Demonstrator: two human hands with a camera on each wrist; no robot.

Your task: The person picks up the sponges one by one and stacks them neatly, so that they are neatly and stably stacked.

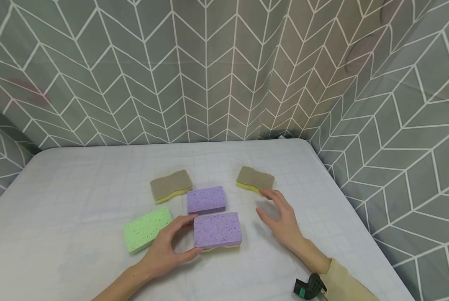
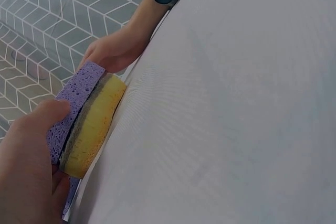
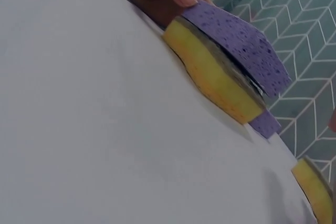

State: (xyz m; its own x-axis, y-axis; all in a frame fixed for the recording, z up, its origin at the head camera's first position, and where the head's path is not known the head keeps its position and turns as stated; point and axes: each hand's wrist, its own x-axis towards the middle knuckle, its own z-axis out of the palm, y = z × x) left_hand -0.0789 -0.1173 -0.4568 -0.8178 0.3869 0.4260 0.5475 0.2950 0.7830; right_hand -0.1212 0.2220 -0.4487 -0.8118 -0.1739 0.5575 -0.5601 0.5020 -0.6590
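A purple sponge (image 1: 217, 230) lies on top of a yellow sponge with a grey scouring side (image 2: 94, 132), near the middle of the table. My left hand (image 1: 164, 251) grips the purple one by its left end, thumb at the near corner and fingers at the far one. Just behind sits a second purple sponge (image 1: 206, 199). My right hand (image 1: 284, 219) is stretched towards another grey-and-yellow sponge (image 1: 255, 178) at the back right. Its index fingertip overlaps that sponge's near edge, while the thumb stays apart from it.
A green sponge (image 1: 147, 229) lies left of the stack, partly behind my left hand. Farther back is one more grey-and-yellow sponge (image 1: 171, 186). The white-covered table (image 1: 77, 200) ends at a patterned grey curtain (image 1: 194, 75) behind and on the right.
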